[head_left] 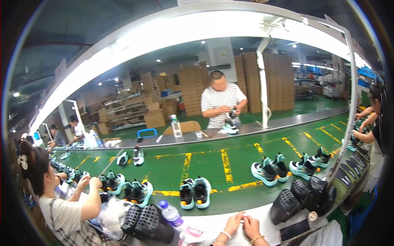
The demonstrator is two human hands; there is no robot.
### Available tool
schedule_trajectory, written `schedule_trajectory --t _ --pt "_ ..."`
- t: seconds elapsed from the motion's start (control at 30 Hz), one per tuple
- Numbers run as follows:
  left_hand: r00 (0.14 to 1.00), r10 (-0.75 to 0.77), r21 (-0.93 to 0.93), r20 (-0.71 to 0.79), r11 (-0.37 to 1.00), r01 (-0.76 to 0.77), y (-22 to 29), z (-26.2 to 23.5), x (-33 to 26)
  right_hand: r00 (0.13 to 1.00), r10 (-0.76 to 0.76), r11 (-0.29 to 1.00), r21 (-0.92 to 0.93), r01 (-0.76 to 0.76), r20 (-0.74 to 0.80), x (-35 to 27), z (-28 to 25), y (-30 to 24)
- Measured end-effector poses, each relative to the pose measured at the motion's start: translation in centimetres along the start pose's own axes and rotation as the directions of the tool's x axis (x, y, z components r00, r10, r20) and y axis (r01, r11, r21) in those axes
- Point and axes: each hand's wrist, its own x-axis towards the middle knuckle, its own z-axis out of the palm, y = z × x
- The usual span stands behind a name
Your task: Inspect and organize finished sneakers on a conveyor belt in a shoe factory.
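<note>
Teal-soled shoes (202, 192), two together, stand beyond the left hand (233, 224) and right hand (250, 228) (grip I can't tell).

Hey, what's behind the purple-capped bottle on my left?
Beyond the bottle, the green surface shows a yellow line, with a pair of black-and-teal shoes farther right. Whatever sits directly behind its purple label is covered, so I can't tell.

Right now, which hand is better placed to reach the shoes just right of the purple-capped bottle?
Left hand, probably: it's nearer those shoes, while the right hand sits farther over. Can't tell whether either holds anything.
</note>
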Motion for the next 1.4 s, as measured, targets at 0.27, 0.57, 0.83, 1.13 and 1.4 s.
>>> schedule_trajectory --t 0.27,0.57,0.83,1.13,1.4 --pt "1.000 0.007 0.023 -0.030 1.000 -0.006 0.7 -0.4 0.0 0.996 -0.089 0.996 -0.005 0.089 0.005 0.8 0.1 0.4" --pt "0.999 0.002 -0.002 -0.048 1.000 -0.003 -0.1 0.6 0.5 0.994 -0.111 0.994 -0.020 0.111 0.004 1.0 -0.7 0.4" --pt "0.995 0.069 -0.004 -0.071 0.998 -0.069 1.5 2.9 0.7 0.988 0.135 0.962 0.230 -0.148 0.070 2.0 -3.5 1.3" --pt "0.987 0.117 -0.073 -0.113 0.989 -0.125 2.6 4.0 2.1 0.526 -0.713 0.532 0.846 -0.025 0.464 -4.3 -16.1 -31.0" --pt "0.989 0.062 -0.137 -0.134 0.987 -0.080 3.1 2.6 0.9 0.294 -0.948 0.271 0.787 0.555 0.119 -5.9 -16.5 -34.4"
